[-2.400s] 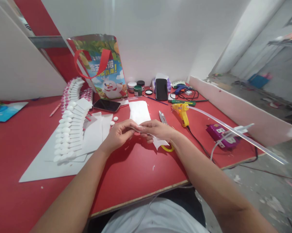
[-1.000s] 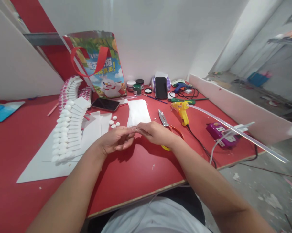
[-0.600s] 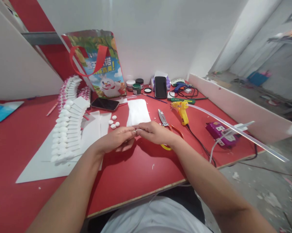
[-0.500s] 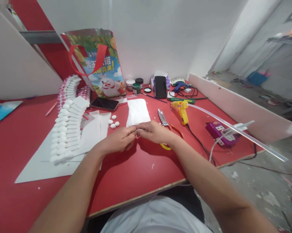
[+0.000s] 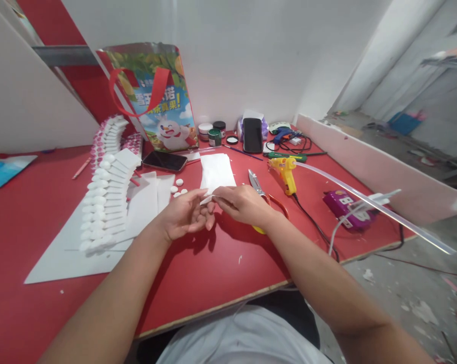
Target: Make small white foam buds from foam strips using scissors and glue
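A small, thin white piece (image 5: pixel 207 199), perhaps paper or foam, sits between my two hands above the red table. My right hand (image 5: pixel 240 203) pinches its right end, palm down. The thumb and fingers of my left hand (image 5: pixel 188 212) are around its other end, the palm turned partly up and the lower fingers loosely curled. Just beyond the fingers lies a stack of white sheets (image 5: pixel 216 171). Small white discs (image 5: pixel 179 182) lie beside my left hand, partly hidden by it. Scissors (image 5: pixel 256 183) with orange handles rest beyond my right hand.
To the left, a fanned row of white spoon-like pieces (image 5: pixel 99 202) lies on white board (image 5: pixel 61 258). A yellow glue gun (image 5: pixel 287 174) with a long glue stick and a purple box (image 5: pixel 345 207) are at right. Behind stand a phone (image 5: pixel 165 161), paint jars (image 5: pixel 214 136) and a bag (image 5: pixel 163 101).
My left hand has turned palm upward and its fingers have loosened. My right hand has shifted slightly. More of the small white piece shows between them.
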### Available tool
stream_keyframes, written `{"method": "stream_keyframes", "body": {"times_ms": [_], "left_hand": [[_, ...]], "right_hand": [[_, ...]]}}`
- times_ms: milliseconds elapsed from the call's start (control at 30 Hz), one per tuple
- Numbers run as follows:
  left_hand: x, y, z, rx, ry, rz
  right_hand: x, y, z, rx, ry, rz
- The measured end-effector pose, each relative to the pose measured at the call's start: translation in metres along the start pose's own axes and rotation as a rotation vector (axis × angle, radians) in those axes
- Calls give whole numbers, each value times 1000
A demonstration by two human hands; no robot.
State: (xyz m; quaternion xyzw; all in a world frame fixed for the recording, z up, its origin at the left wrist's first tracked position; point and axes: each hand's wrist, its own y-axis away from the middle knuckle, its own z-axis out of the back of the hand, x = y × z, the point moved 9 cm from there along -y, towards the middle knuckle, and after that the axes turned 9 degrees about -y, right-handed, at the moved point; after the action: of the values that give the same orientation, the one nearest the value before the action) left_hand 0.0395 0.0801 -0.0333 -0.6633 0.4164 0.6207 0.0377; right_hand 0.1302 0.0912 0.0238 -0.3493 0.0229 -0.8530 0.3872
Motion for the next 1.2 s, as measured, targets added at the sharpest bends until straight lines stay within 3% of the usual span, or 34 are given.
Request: {"method": "stream_keyframes", "body": {"times_ms": [133,233,367,533,667,767,867,1033,1200], "left_hand": [[1,0,-4,80,122,0],[-1,1,-1,51,126,-45],[-5,4,3,-32,-45,-119],[-20,12,3,-193,-489,-270],[-41,23,0,-497,-1100,-406],[-49,26,-5,-671,-1479,-394],[-51,25,-6,-756,-1696,-339],[-48,23,-7,-750,-1739,-367],[-46,24,-12,-707,-1540,-489]], "right_hand": [[-1,0,-5,40,107,1],[-4,0,-7,70,151,-40],[1,1,-6,92,129,-47],[0,0,-1,16,-64,-106],[-16,-2,-1,-80,-373,-274],[-20,-4,-5,-111,-560,-319],[-18,-5,-3,-145,-586,-286],[-19,-6,-7,-142,-561,-252],[-26,-6,-10,-162,-678,-283]]}}
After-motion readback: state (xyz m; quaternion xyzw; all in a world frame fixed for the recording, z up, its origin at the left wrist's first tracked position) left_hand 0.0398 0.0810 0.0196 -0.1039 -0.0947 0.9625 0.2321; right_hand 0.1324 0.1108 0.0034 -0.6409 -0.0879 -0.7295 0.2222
